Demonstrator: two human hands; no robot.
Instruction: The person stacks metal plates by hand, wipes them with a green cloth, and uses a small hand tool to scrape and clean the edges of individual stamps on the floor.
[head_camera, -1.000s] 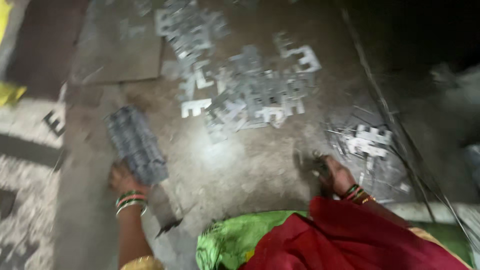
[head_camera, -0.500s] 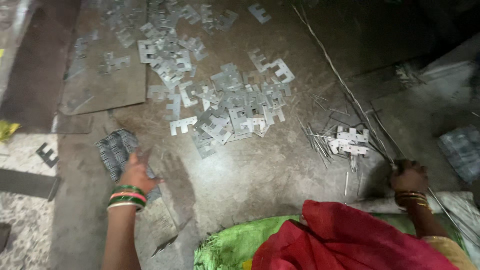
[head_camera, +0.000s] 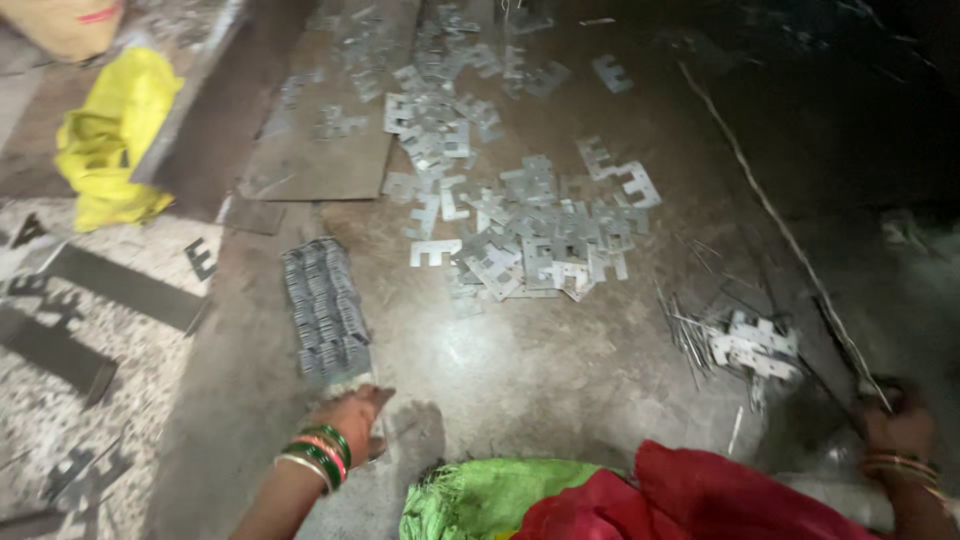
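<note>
My left hand (head_camera: 352, 418), with green and red bangles on the wrist, rests at the near end of a long packed stack of thin metal plates (head_camera: 324, 305) lying on the floor, fingers against it. My right hand (head_camera: 895, 425) is at the far right, closed around thin metal rods (head_camera: 790, 240) that run diagonally away from me. A loose pile of E-shaped metal stampings (head_camera: 525, 235) is spread across the middle of the floor. A small heap of stampings and short pins (head_camera: 750, 345) lies left of my right hand.
A yellow cloth (head_camera: 110, 135) lies at the upper left beside a flat metal sheet (head_camera: 320, 150). Dark strips (head_camera: 120, 285) and single stampings lie on the speckled floor at left. Red and green fabric (head_camera: 620, 500) covers my lap at the bottom.
The view has swung, so the plates now sit more to the right and nearer. My left hand stays at the stack's near end. My right hand has moved out to the far right rods.
</note>
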